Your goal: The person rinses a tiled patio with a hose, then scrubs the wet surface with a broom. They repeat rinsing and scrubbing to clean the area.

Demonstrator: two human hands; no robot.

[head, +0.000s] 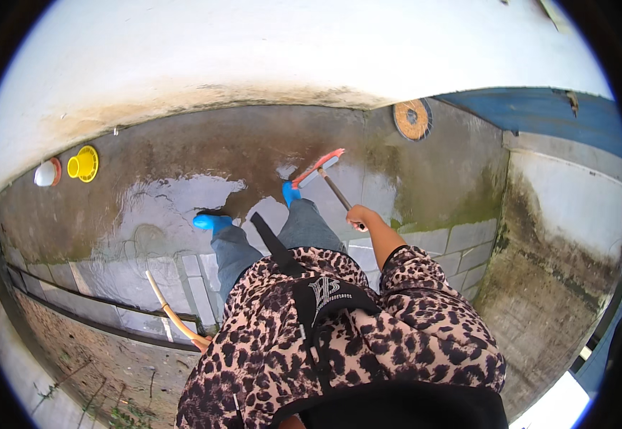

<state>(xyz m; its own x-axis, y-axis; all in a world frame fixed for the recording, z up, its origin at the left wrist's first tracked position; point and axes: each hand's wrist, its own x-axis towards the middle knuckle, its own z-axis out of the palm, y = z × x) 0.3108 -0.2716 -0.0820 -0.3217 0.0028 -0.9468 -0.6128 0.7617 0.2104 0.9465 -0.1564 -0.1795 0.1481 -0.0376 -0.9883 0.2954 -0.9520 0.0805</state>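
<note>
My right hand (360, 217) is closed around the handle (337, 192) of a floor brush. Its head (319, 169), with red bristles and a pale grey back, rests on the wet concrete floor (182, 137) close to one of my blue boots (290, 194). At the lower left my left hand (204, 342), mostly hidden behind my leopard-print top, grips a yellowish hose (169, 309). The hose's free end points up and left over the grey paving tiles (144, 279). Water spreads over the floor around my feet.
A yellow plastic feeder base (83, 164) and a white-and-red container (48, 172) stand by the stained white wall (209, 53). A round pan of tan material (412, 120) lies near the far corner. Along the lower left runs a dark channel (107, 301) beside bare soil (91, 343).
</note>
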